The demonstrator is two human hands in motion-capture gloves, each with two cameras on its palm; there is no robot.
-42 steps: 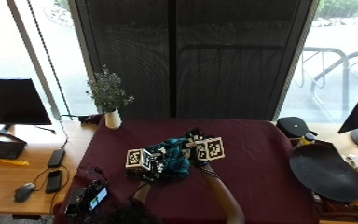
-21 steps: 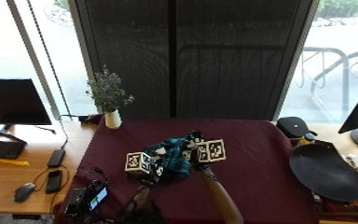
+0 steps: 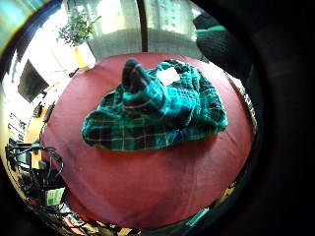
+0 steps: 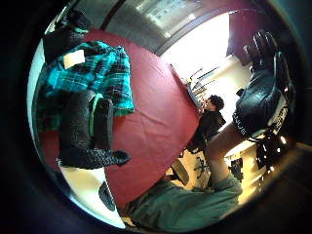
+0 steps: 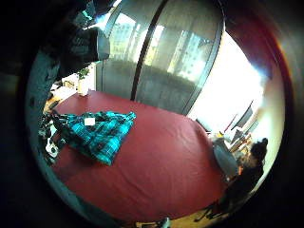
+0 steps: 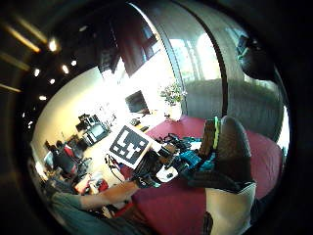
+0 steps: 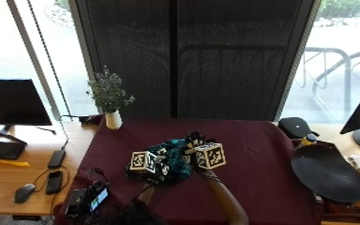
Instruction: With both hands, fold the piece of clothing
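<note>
A teal plaid garment [image 7: 176, 148] lies bunched on the dark red table [image 7: 261, 154], in front of the person. My left hand [image 7: 147, 172] is at its near left edge. In the left little finger side palm view, a fingertip [image 3: 134, 73] has cloth of the garment [image 3: 167, 113] pulled up round it, and the thumb [image 4: 87, 126] curls beside the cloth [image 4: 97, 68]. My right hand [image 7: 194, 141] is over the garment's right side with fingers stretched out. Its palm views show the garment [image 5: 97, 133] lying flat below and its thumb [image 6: 230, 147] above the cloth [image 6: 193, 159].
A white vase with a plant [image 7: 112, 117] stands at the table's far left corner. A small lit device with cables [image 7: 91, 199] sits at the near left corner. To the right of the table is a round black object [image 7: 328, 173]. A monitor [image 7: 11, 102] stands on the left desk.
Both hands have stayed at the bunched garment, shifting only slightly. The garment keeps its place on the table.
</note>
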